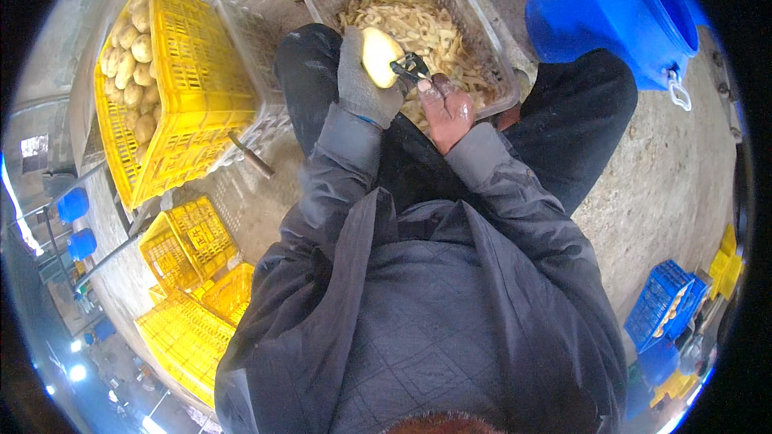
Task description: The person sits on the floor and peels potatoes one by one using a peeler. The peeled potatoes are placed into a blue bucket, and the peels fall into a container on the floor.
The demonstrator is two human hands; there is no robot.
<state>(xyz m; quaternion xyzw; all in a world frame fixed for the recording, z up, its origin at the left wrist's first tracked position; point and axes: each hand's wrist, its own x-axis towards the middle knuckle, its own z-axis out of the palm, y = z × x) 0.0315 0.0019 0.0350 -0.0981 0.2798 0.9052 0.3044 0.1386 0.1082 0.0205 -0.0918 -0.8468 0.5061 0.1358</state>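
Gripped in my left hand, which wears a grey knit glove, is a pale potato with its bright peeled side facing up. My bare, wet right hand holds a black peeler against the potato's right side. Both hands are above the near end of a clear plastic crate between my knees. A thick heap of potato peelings lies in that crate. The peeler's handle is mostly hidden by my right fingers.
At left, a tilted yellow crate holds many unpeeled potatoes. A handled tool sticks out below it. Yellow crates stand at lower left. A blue barrel is by my right knee; blue crates are further right.
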